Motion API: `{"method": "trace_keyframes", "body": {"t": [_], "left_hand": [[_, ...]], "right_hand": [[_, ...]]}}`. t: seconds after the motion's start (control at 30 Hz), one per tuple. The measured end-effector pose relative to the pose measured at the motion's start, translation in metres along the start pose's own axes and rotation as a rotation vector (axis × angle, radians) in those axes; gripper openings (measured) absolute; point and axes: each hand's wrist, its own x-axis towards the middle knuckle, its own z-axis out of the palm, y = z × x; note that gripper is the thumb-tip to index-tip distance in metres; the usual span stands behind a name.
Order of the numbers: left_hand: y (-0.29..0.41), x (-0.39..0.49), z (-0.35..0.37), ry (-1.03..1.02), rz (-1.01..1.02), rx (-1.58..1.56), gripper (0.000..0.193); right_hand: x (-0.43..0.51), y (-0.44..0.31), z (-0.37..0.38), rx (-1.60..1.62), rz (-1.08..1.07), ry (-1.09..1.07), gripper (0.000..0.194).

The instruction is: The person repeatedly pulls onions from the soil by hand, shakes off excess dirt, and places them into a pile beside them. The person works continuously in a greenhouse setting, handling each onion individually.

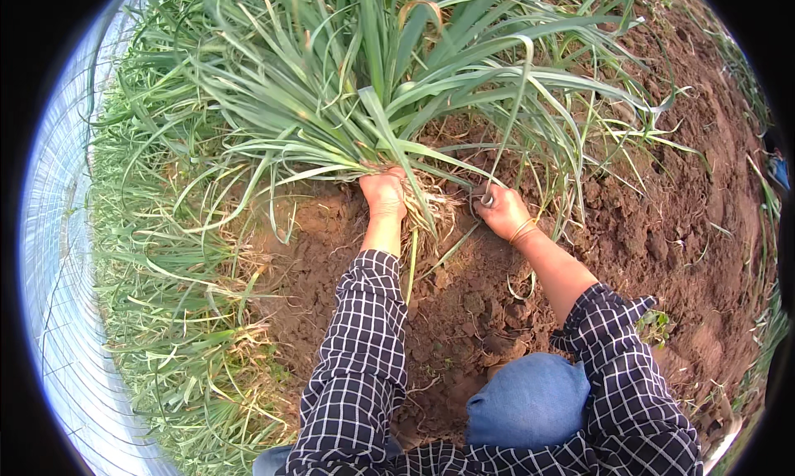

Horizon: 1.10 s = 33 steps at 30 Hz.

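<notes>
My left hand (383, 193) is closed around the base of a large bunch of long-leaved green plants (348, 109), whose leaves fan out away from me. Pale stringy roots (435, 204) stick out beside that hand, to its right. My right hand (499, 207), with thin bands at the wrist, is curled just right of the roots and apart from my left hand. Long thin leaves pass at its fingers, and a small rounded greyish thing shows in its grip; what it is, I cannot tell. Some fingers of both hands are hidden.
Brown, crumbly soil (453, 327) lies beneath my hands and stretches to the right. Dense rows of similar green plants (192, 327) grow on the left, beside a curved translucent wall with lines across it (68, 277). My knee in blue denim (528, 401) is close below my right hand.
</notes>
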Motion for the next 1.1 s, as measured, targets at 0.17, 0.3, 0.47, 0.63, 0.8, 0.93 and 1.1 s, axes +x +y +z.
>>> {"method": "trace_keyframes", "body": {"t": [0.17,0.3,0.47,0.63,0.8,0.93,1.1], "left_hand": [[0.001,0.006,0.0,0.076,-0.111,0.023,0.028],[0.009,0.006,0.009,0.119,-0.228,0.197,0.036],[0.011,0.007,0.012,0.071,-0.133,0.148,0.042],[-0.002,0.008,0.001,0.003,-0.108,0.124,0.037],[-0.001,-0.003,-0.011,-0.129,-0.091,0.013,0.017],[0.047,-0.02,-0.052,-0.035,-0.178,0.077,0.032],[0.077,-0.006,-0.065,-0.102,-0.262,-0.131,0.014]], "right_hand": [[-0.002,0.001,-0.002,0.021,-0.056,-0.019,0.025],[-0.005,0.0,-0.004,-0.016,-0.05,0.003,0.023],[0.004,0.01,-0.006,0.063,-0.001,-0.062,0.022],[0.026,0.037,-0.014,0.494,0.094,0.068,0.016],[0.017,0.034,-0.005,0.391,0.164,0.062,0.021],[-0.023,-0.014,-0.009,0.249,0.191,0.091,0.023],[-0.076,-0.067,-0.044,0.449,0.223,0.289,0.022]]}}
